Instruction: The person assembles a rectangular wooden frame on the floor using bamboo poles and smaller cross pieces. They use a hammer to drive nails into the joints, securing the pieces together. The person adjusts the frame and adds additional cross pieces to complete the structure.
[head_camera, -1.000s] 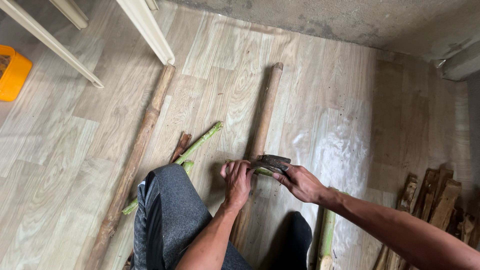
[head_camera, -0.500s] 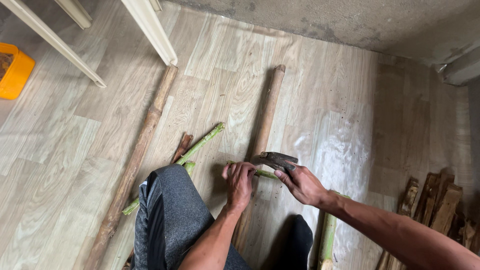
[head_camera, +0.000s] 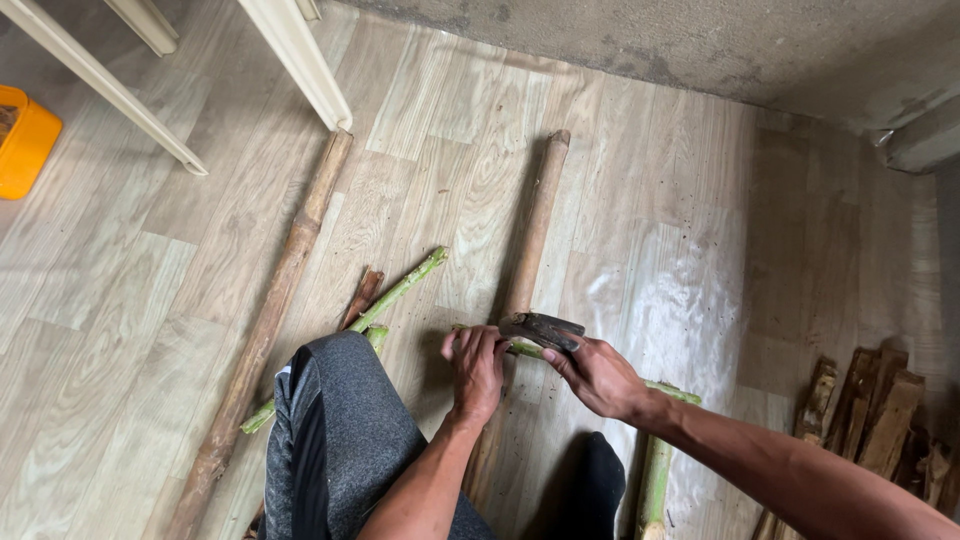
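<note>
Green stalk (head_camera: 520, 349) lies between both hands' fingers (head_camera: 470, 345), seemingly gripped.

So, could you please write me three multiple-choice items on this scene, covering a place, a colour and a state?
1. Where does the dark metal blade rest?
A. on the thin green stick
B. on the tub
C. against the wall

2. What colour is the plastic tub at far left?
A. blue
B. orange
C. white

3. How is the left hand?
A. raised, open
B. closed on the stick
C. flat on the plank floor

Key: A, blade lies across the stick, right hand gripping it; B, tub plainly orange; B, fingers curl over the stick.
</note>
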